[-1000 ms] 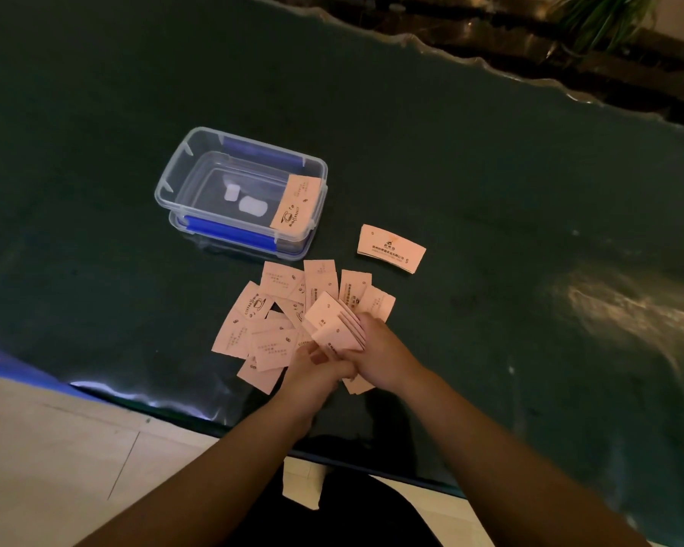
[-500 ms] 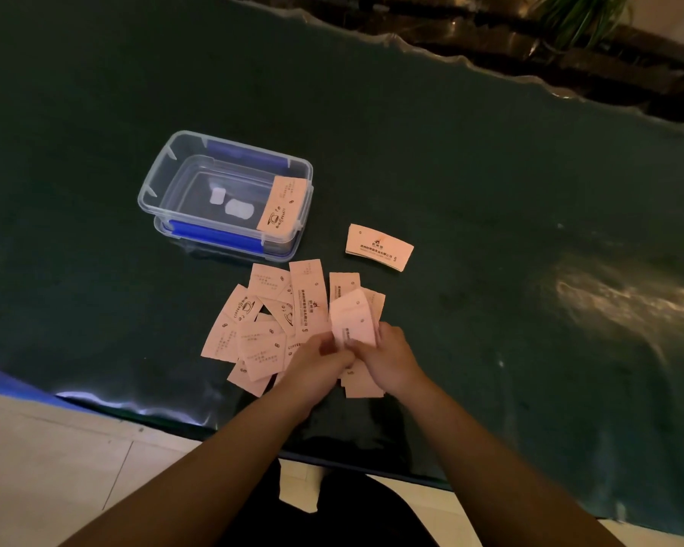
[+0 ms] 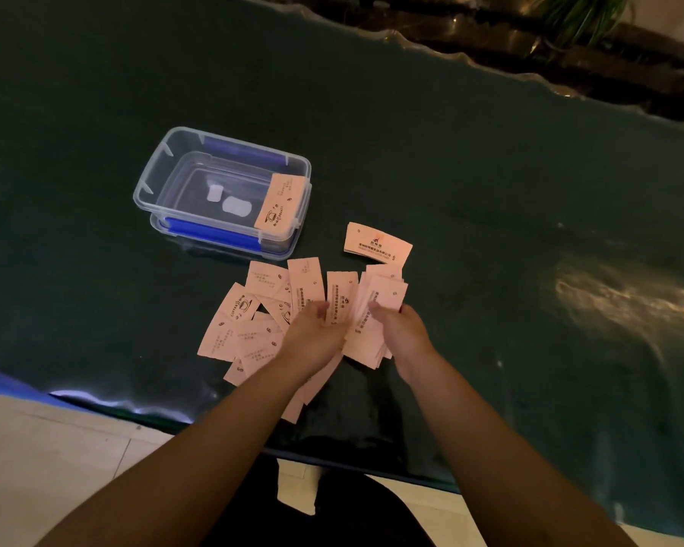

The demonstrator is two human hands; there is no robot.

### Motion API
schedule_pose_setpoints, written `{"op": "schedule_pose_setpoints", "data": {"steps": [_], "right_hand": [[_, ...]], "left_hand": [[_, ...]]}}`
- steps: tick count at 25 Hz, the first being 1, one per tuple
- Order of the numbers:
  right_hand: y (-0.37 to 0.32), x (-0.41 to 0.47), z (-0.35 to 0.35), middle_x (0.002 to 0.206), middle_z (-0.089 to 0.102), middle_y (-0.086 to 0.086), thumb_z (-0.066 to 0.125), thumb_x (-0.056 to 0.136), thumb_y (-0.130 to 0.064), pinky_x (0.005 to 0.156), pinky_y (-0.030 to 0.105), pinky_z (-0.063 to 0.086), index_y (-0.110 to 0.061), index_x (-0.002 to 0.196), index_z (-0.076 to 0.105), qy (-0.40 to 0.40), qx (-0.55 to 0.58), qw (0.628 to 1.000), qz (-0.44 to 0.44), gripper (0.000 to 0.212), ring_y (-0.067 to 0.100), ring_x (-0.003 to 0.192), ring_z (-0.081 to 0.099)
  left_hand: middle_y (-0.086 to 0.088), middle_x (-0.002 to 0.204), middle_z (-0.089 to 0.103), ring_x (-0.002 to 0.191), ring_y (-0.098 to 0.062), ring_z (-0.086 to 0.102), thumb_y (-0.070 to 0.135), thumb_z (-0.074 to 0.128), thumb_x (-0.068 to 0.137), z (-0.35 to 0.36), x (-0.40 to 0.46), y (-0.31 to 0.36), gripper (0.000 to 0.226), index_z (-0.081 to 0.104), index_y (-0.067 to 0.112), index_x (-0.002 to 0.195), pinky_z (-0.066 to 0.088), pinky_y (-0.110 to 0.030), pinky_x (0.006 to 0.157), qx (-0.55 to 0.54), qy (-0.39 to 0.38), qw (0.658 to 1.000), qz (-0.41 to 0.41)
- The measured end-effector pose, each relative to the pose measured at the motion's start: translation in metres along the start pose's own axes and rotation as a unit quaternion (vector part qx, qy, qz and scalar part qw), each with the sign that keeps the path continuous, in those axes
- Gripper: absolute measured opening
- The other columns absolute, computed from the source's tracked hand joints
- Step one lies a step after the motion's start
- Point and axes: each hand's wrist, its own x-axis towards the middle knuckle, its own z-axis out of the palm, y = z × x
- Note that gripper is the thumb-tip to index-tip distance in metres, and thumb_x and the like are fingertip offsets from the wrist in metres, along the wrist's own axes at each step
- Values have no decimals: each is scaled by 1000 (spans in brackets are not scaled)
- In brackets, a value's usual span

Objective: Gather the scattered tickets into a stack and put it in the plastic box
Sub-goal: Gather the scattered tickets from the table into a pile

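Observation:
Several pale pink tickets (image 3: 249, 321) lie fanned on the dark green table, just in front of the clear plastic box (image 3: 162, 179). My right hand (image 3: 401, 329) grips a small bundle of tickets (image 3: 372, 321), held tilted above the pile. My left hand (image 3: 312, 337) rests on the pile beside it, fingertips pinching one ticket (image 3: 340, 298). One ticket (image 3: 280, 201) leans on the box's right rim. A separate short stack (image 3: 376, 243) lies to the right of the box.
The box holds two small white pieces (image 3: 230, 201) and sits on its blue-edged lid. The table's near edge (image 3: 143, 412) runs just under my forearms, pale floor below it. A plant (image 3: 581, 13) and dark ledge stand beyond the far edge.
My hands have come apart: the right one has drawn its bundle to the right, and the left has reached onto the pile and taken a ticket. The camera has shifted slightly.

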Motion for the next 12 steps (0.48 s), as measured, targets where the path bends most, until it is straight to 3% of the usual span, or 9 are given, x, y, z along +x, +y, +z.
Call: {"op": "schedule_pose_setpoints", "data": {"steps": [2, 5, 9, 10, 12], "right_hand": [[-6, 3, 6, 136, 71, 7, 69, 102, -26, 84, 41, 56, -16, 137, 62, -4, -21, 1000, 2, 37, 25, 108, 70], [-14, 7, 16, 148, 64, 8, 68, 101, -26, 89, 43, 52, -14, 141, 58, -2, -58, 998, -8, 43, 29, 121, 65], [-15, 14, 18, 151, 59, 10, 70, 99, -29, 93, 44, 53, -14, 147, 50, -6, -119, 993, -9, 54, 32, 131, 60], [-15, 14, 18, 152, 58, 9, 71, 98, -30, 95, 44, 53, -14, 147, 49, -7, -126, 992, -6, 56, 31, 131, 59], [-11, 16, 13, 152, 57, 8, 72, 98, -32, 88, 41, 52, -16, 148, 48, -2, -130, 991, -12, 58, 29, 127, 60]], "left_hand": [[1, 144, 61, 103, -10, 59, 32, 66, 95, 1, 3, 0, 59, 47, 22, 150, 50, -26, 70, -9, -11, 1000, -6], [3, 138, 61, 113, -19, 63, 29, 63, 94, 4, 4, 3, 67, 40, 21, 156, 57, -39, 88, -7, -42, 998, -38], [16, 98, 65, 87, -5, 65, 21, 59, 94, 12, -2, 7, 55, 50, 20, 148, 52, -21, 59, -35, -107, 993, -46], [12, 100, 68, 88, -6, 67, 19, 58, 93, 14, -3, 7, 52, 53, 20, 145, 52, -19, 58, -44, -115, 991, -46], [3, 112, 71, 98, -14, 70, 18, 58, 91, 19, -4, 5, 53, 55, 19, 144, 59, -28, 72, -53, -120, 991, -38]]}}
